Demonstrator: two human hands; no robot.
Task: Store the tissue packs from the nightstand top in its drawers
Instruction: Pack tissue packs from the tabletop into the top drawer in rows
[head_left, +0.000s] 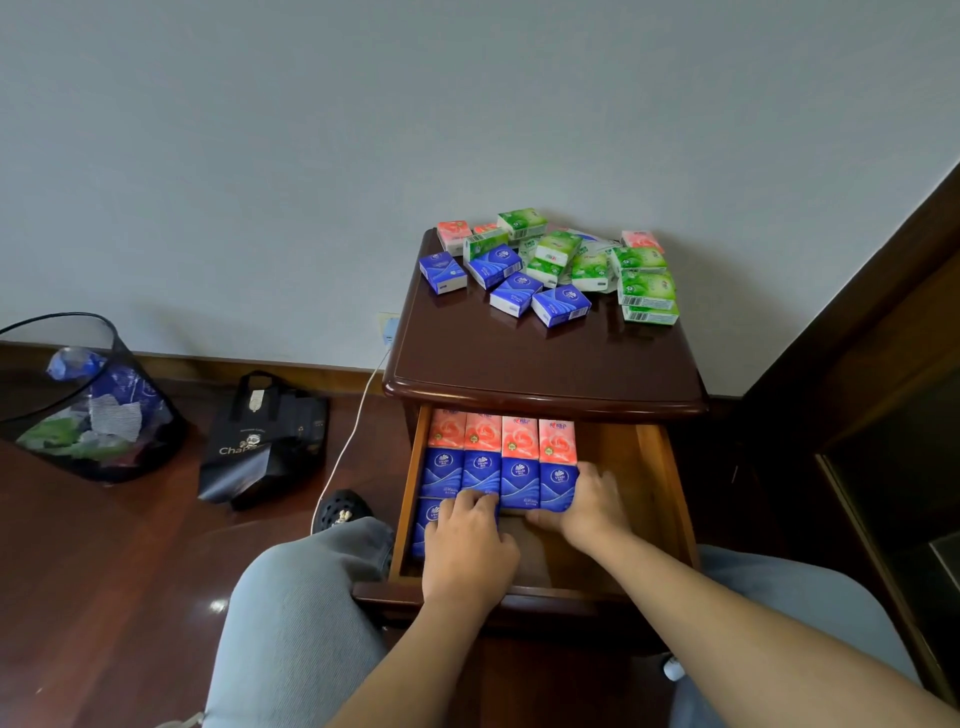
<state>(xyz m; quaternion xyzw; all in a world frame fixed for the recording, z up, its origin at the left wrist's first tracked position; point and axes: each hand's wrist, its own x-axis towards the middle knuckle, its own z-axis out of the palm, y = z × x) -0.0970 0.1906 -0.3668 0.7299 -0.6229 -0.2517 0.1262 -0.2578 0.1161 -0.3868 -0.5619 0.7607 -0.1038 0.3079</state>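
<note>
Tissue packs (550, 270) in blue, green and pink lie in a loose heap at the back of the nightstand top (540, 358), while others stand in neat rows inside the open top drawer (660, 483): pink ones at the back, blue ones in front. Both hands reach into the drawer. The left hand (467, 545) rests flat, fingers spread, over blue packs at the front left; the right hand (587, 501) curls around the rightmost blue pack (557, 480).

One head-worn view is given: the open drawer (540, 499) is seen from close above, the nightstand (545, 358) and wall faced beyond.
</note>
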